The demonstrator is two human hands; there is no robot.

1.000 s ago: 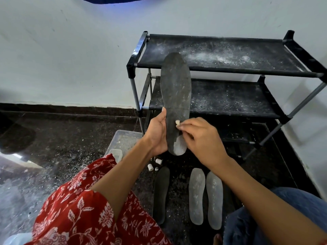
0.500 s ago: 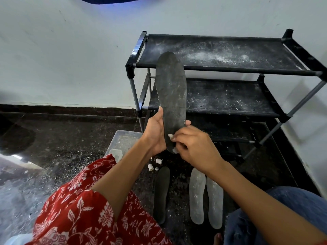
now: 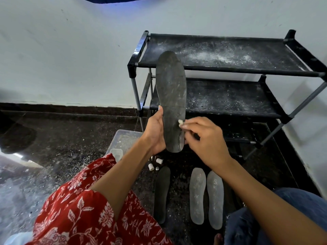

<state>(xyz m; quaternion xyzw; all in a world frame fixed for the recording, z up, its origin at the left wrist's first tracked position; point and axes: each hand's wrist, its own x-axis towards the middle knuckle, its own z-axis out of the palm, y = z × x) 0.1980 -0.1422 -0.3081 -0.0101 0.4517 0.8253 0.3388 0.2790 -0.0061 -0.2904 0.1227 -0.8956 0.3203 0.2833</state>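
While I sit on the dark speckled floor (image 3: 70, 138), the black shelf rack (image 3: 247, 72) stands against the white wall ahead of me, toward the floor's far right corner. Its two upper shelves are dusted with white powder. Red flowered cloth (image 3: 79, 209) lies across my left knee, and blue denim (image 3: 256, 227) covers my right one.

In front of the rack's left end I hold a dark insole (image 3: 170, 89) upright, toe up and heel down, its grey face scuffed with pale streaks. The fingers of my left hand (image 3: 154, 131) are closed round its lower half, thumb along the left edge and the rest curled behind. The fingers of my right hand (image 3: 205, 138) are bunched, pinching a small white stub (image 3: 180, 122) whose tip touches the insole's right edge just above the heel.

Down on the floor between my knees, lengthwise and side by side, lie a black insole (image 3: 161, 193) on the left, then a pale insole (image 3: 197, 193) and another pale insole (image 3: 215, 198) just beside it. A clear plastic tub (image 3: 123, 138) sits on the floor beneath my left wrist, near the rack's left leg. Between the tub and the black insole's toe lie a few loose white stubs (image 3: 159, 160).
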